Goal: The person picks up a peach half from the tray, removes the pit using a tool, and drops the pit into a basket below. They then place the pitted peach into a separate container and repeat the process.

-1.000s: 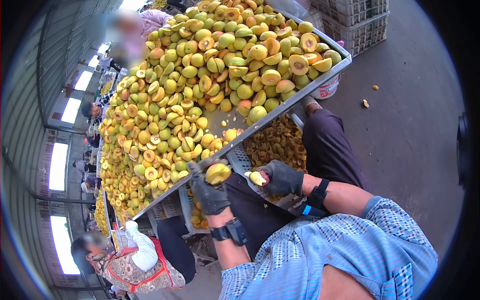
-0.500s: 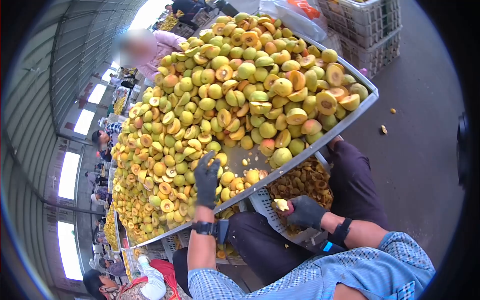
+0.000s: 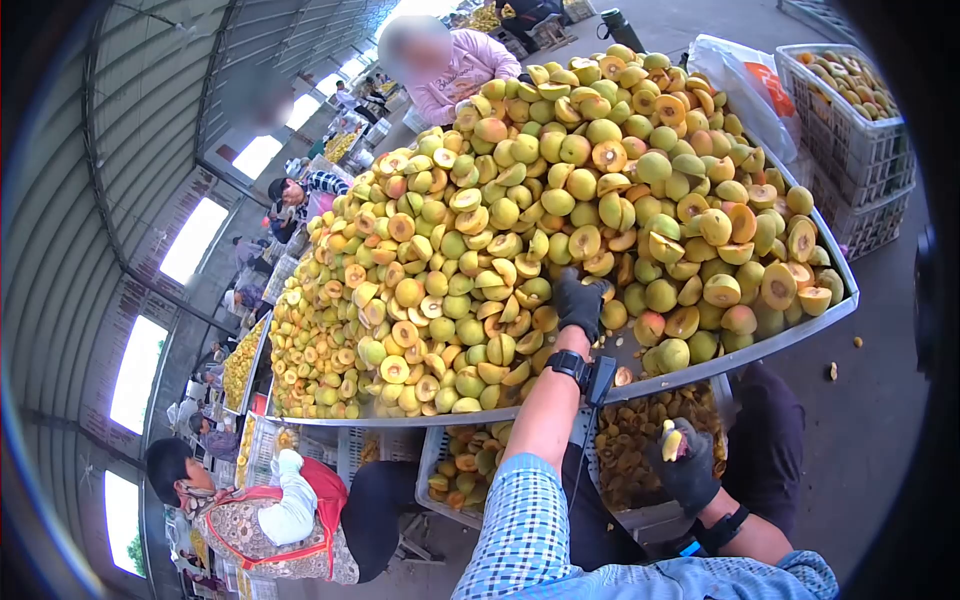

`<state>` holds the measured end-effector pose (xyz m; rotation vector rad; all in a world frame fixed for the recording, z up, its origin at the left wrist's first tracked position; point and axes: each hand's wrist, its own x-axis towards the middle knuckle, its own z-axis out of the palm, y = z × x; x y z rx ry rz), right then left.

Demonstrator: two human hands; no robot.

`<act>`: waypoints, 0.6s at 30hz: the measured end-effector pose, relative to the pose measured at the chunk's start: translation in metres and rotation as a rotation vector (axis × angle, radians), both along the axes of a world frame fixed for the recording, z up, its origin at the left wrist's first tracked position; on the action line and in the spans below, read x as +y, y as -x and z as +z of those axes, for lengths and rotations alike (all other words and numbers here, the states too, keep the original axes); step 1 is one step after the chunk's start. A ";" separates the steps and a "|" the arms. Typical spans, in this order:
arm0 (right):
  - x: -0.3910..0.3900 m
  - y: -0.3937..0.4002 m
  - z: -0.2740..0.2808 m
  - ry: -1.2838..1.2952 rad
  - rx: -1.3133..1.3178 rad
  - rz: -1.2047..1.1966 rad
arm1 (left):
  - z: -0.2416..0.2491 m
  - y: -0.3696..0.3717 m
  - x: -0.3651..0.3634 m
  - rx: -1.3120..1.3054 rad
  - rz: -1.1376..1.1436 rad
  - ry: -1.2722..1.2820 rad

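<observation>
A big heap of halved yellow-green fruit [image 3: 480,230] covers a metal-edged table [image 3: 690,376]. My left hand [image 3: 580,302], in a dark glove, reaches into the heap beside the bare patch near the front edge; its fingertips are partly hidden among the fruit. My right hand [image 3: 688,468], also gloved, is closed around a small tool with a pale yellow tip [image 3: 672,440]. It is below the table edge, over a crate of brownish fruit pieces [image 3: 635,450].
A crate of fruit [image 3: 470,465] stands under the table. Stacked crates [image 3: 855,150] and a white bag [image 3: 742,95] are at the right. One person [image 3: 465,75] is across the table, another [image 3: 285,510] at lower left. More people work farther back.
The view has turned, shifting the table within it. My left hand has moved from the lower fruit by the bare patch into the heap farther in. My right hand keeps its grip on the tool.
</observation>
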<state>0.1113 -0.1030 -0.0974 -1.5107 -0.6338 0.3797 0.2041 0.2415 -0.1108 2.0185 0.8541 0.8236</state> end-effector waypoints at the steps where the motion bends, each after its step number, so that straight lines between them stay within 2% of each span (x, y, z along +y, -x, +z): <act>1: 0.001 -0.005 -0.008 -0.027 -0.025 -0.002 | 0.005 0.008 -0.008 -0.001 0.006 -0.007; 3: 0.011 -0.007 -0.015 -0.032 0.304 0.041 | 0.007 0.022 -0.024 0.073 -0.162 0.472; 4: 0.018 -0.011 -0.010 -0.046 0.373 0.031 | 0.006 0.027 -0.030 0.069 -0.163 0.468; 5: 0.021 -0.018 0.007 -0.049 0.367 0.035 | -0.002 0.030 -0.031 0.093 -0.216 0.330; 6: 0.022 -0.025 0.029 -0.020 0.629 0.080 | -0.007 0.034 -0.033 0.115 -0.263 0.192; 7: 0.021 -0.024 0.042 0.016 0.895 0.125 | -0.001 0.040 -0.049 0.115 -0.209 -0.027; 9: 0.024 -0.016 0.020 0.022 0.891 0.070 | 0.003 0.040 -0.058 0.094 -0.202 -0.053; 11: 0.019 -0.013 -0.008 0.139 0.917 0.165 | 0.023 0.052 -0.059 -0.137 -0.315 0.360; 12: 0.015 -0.008 -0.010 0.145 0.927 0.131 | 0.039 0.064 -0.062 -0.240 -0.264 0.312; 13: 0.012 -0.001 -0.006 0.073 0.604 0.105 | 0.057 0.077 -0.063 -0.334 -0.237 0.493; 14: 0.007 0.005 -0.004 0.024 0.285 0.073 | 0.070 0.101 -0.068 -0.488 -0.333 0.420; 15: 0.000 0.007 -0.001 0.040 0.176 0.051 | 0.080 0.116 -0.067 -0.620 -0.247 0.677; 16: -0.005 0.005 0.001 0.061 0.068 0.036 | 0.073 0.132 -0.061 -0.648 -0.213 0.538; 17: -0.004 -0.001 -0.006 0.322 -0.063 0.131 | 0.082 0.147 -0.067 -0.183 -0.178 -0.227; 18: -0.002 -0.003 -0.014 0.578 -0.186 0.250 | 0.088 0.159 -0.078 -0.379 -0.298 0.193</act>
